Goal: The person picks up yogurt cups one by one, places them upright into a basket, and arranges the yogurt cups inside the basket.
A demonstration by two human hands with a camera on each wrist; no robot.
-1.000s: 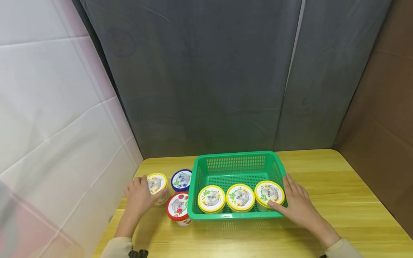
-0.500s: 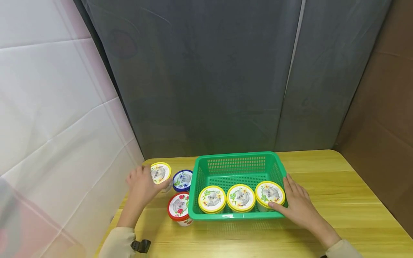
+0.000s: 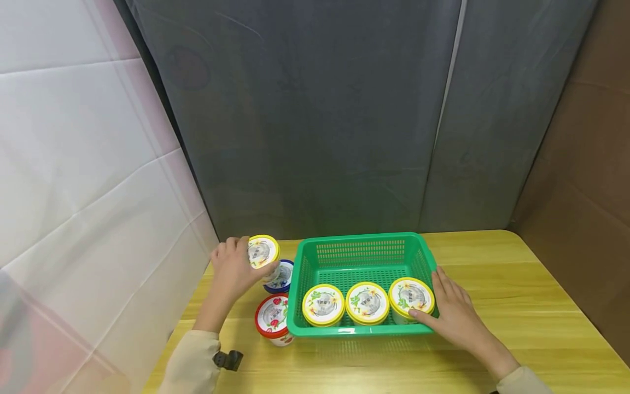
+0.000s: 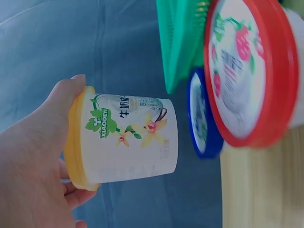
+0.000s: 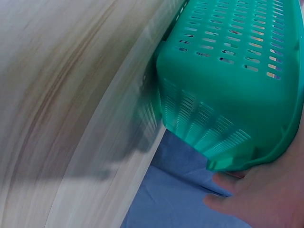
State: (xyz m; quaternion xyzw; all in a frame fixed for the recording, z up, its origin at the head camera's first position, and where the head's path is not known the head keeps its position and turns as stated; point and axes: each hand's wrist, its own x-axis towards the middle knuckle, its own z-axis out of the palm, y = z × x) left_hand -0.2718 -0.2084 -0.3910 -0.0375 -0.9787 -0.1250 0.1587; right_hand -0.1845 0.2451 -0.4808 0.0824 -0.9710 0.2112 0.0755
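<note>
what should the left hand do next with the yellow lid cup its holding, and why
Probably carry the held cup rightward over the green basket: the left hand grips it clear of the table, three yellow-lidded cups stand along the basket's near side with bare floor behind them, and the right hand rests at the right rim.

Yellow-lidded cups: four, by my count. Red-lidded cup: one. Blue-lidded cup: one. Green basket: one. Bare hands: two on my feed. Wooden table: one.
</note>
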